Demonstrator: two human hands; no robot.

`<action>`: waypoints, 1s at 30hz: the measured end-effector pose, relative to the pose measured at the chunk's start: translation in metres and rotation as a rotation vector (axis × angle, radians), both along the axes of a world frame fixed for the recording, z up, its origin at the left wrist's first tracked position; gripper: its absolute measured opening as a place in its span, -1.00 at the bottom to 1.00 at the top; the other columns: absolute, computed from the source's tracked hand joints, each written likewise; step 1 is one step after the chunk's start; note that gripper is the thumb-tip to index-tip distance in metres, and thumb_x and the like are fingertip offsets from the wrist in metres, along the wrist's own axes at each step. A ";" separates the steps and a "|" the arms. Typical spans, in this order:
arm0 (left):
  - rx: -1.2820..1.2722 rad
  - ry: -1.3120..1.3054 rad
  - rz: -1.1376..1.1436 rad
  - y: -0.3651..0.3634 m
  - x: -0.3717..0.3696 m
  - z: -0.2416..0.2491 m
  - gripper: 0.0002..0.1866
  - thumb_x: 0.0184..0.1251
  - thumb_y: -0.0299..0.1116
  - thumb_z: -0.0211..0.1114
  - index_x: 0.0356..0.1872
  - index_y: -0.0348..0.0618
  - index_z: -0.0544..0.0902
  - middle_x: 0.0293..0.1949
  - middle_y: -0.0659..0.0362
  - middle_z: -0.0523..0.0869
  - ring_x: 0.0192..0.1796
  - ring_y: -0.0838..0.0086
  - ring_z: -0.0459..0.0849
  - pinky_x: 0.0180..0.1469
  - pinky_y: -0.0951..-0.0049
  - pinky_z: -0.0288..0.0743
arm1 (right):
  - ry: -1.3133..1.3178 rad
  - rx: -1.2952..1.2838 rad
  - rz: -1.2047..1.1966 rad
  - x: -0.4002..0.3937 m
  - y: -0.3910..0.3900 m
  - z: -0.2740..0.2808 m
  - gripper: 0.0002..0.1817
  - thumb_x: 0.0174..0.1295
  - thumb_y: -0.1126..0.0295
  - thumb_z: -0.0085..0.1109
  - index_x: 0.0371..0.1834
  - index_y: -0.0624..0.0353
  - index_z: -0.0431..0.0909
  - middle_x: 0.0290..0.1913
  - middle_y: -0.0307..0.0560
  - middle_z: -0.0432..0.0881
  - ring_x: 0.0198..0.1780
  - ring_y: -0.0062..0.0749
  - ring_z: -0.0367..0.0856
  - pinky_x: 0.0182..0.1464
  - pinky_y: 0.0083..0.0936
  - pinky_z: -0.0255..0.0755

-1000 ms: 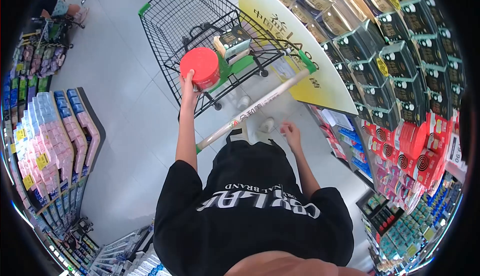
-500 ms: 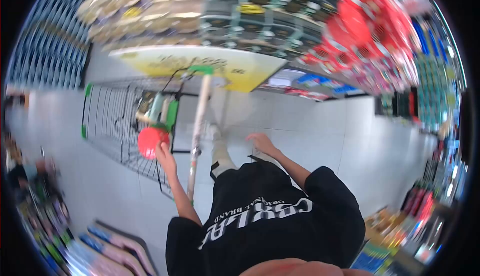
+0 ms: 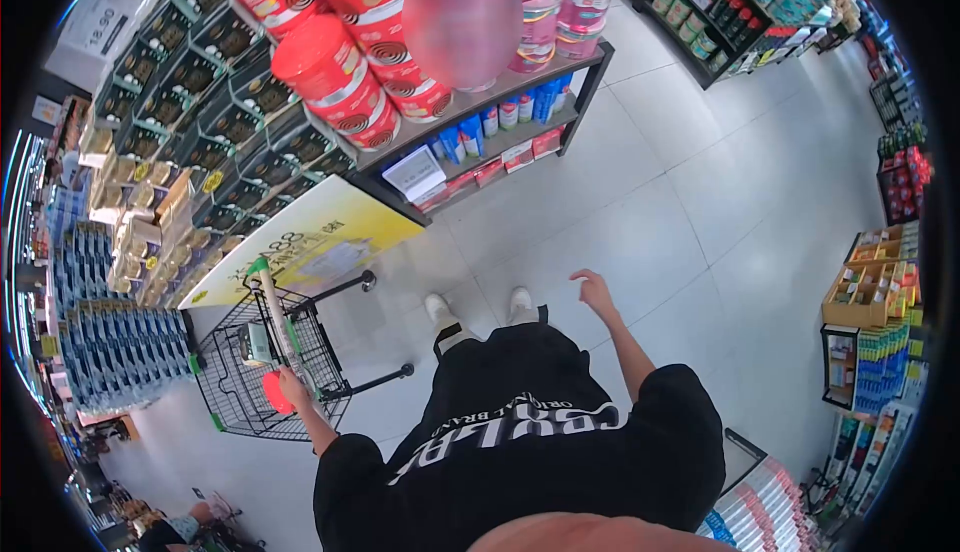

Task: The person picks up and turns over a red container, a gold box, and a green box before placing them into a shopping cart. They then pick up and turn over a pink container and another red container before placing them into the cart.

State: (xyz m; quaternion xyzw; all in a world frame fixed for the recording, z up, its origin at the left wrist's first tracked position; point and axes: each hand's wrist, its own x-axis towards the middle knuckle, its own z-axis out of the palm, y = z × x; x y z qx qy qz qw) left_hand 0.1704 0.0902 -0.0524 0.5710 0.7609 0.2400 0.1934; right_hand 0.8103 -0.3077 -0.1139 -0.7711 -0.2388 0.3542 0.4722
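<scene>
My left hand [image 3: 292, 388] is closed at the edge of a flat-looking, round red object [image 3: 276, 393], whose kind I cannot make out. Both are beside the handle bar [image 3: 271, 304] of a wire shopping cart [image 3: 228, 407] with green corners. Whether that hand also touches the bar cannot be told. Inside the cart lies a pale green-and-white item [image 3: 258, 344], partly behind the bar. Out to my right, above the floor, my right hand [image 3: 594, 294] is loosely open and holds nothing.
Ahead, a dark shelf [image 3: 480, 122] bears stacked red tubs [image 3: 335, 77] and pink-and-white tubs [image 3: 540, 12]. A yellow-and-white sign [image 3: 320, 237] stands low behind the cart. Stacked goods [image 3: 765, 502] lie close at my lower right, and cartons [image 3: 862, 282] are shelved farther right.
The view has swung to the right, putting the cart and sign farther left and the tub shelf ahead. The cart is now turned differently; my left hand keeps the red object.
</scene>
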 end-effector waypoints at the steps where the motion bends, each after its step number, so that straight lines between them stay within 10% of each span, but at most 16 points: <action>1: 0.069 0.278 0.062 -0.005 0.020 0.013 -0.53 0.44 -0.09 -0.03 -0.35 -0.38 0.59 -0.46 -0.02 0.61 -0.31 0.13 0.59 -0.25 0.21 0.41 | 0.038 0.021 -0.081 0.015 -0.018 -0.001 -0.59 -0.05 0.55 -0.25 -0.21 0.20 0.61 -0.76 -0.32 0.33 -0.69 -0.61 0.33 -0.57 -0.57 0.35; 3: 0.360 0.642 0.114 -0.020 0.077 0.037 -0.71 0.30 -0.24 0.11 -0.25 -0.31 0.59 -0.29 -0.01 0.63 -0.18 0.03 0.60 -0.22 0.09 0.42 | 0.072 0.059 -0.196 0.044 -0.036 0.015 -0.59 -0.08 0.55 -0.25 -0.22 0.24 0.60 -0.78 -0.36 0.28 -0.71 -0.64 0.28 -0.58 -0.59 0.32; 7: 0.691 0.454 -0.384 -0.038 0.250 0.063 -0.72 0.18 -0.42 0.22 -0.09 -0.29 0.55 -0.10 -0.02 0.57 -0.04 0.04 0.52 0.00 0.10 0.38 | 0.248 0.116 -0.349 0.101 -0.013 0.053 -0.59 -0.08 0.56 -0.26 -0.21 0.27 0.58 -0.79 -0.39 0.21 -0.72 -0.69 0.17 -0.56 -0.62 0.30; 10: 0.134 -0.199 -0.590 -0.049 0.341 -0.012 -0.67 0.28 -0.38 0.20 0.04 -0.29 0.50 -0.16 -0.01 0.60 -0.07 0.22 0.58 -0.03 0.28 0.44 | 0.269 0.257 -0.296 0.146 0.041 0.095 -0.56 -0.10 0.59 -0.28 -0.18 0.26 0.57 -0.79 -0.40 0.16 -0.71 -0.71 0.10 -0.50 -0.62 0.31; 14: -0.163 -0.215 -1.017 -0.092 0.445 -0.032 -0.68 0.25 -0.35 0.22 0.03 -0.14 0.53 -0.25 0.00 0.63 -0.21 0.25 0.63 -0.17 0.31 0.50 | -0.161 0.479 -0.072 0.224 0.126 0.150 -0.64 0.21 0.53 -0.14 0.07 0.20 0.49 -0.59 -0.31 0.41 -0.50 -0.62 0.38 -0.36 -0.58 0.40; 21: -0.467 -0.165 -0.676 -0.111 0.430 -0.210 -0.66 0.18 -0.20 0.26 -0.09 -0.17 0.57 -0.42 0.03 0.69 -0.45 0.35 0.67 -0.37 0.34 0.55 | -0.770 0.439 -0.198 0.377 0.286 0.298 -0.05 -0.01 0.16 0.44 0.44 0.03 0.08 0.24 0.22 0.36 0.21 -0.09 0.43 0.07 -0.28 0.44; 22: -0.645 -0.226 -0.481 -0.116 0.429 -0.202 -0.67 0.16 -0.18 0.26 -0.15 -0.19 0.60 -0.26 -0.11 0.70 -0.20 0.01 0.68 -0.10 0.18 0.53 | -0.831 0.427 -0.210 0.398 0.307 0.307 0.03 -0.05 0.14 0.48 0.47 0.03 0.02 0.28 0.27 0.30 0.24 -0.02 0.40 0.13 -0.23 0.40; 26: -0.891 -0.353 -0.120 -0.129 0.440 -0.167 -0.69 0.16 -0.18 0.24 -0.20 -0.18 0.61 -0.38 0.08 0.70 -0.39 0.35 0.67 -0.41 0.36 0.54 | -0.837 0.547 -0.166 0.454 0.370 0.307 0.20 -0.28 0.08 0.61 0.36 0.37 0.01 0.25 0.30 0.27 0.28 -0.05 0.32 0.27 -0.29 0.27; 30: -0.965 -0.317 -0.277 -0.121 0.457 -0.165 -0.68 0.18 -0.15 0.22 -0.16 -0.15 0.60 -0.41 0.15 0.67 -0.46 0.49 0.61 -0.51 0.47 0.49 | -0.720 0.582 -0.229 0.457 0.380 0.302 0.12 -0.33 0.17 0.66 0.25 0.31 0.05 0.19 0.18 0.30 0.24 -0.17 0.35 0.28 -0.37 0.25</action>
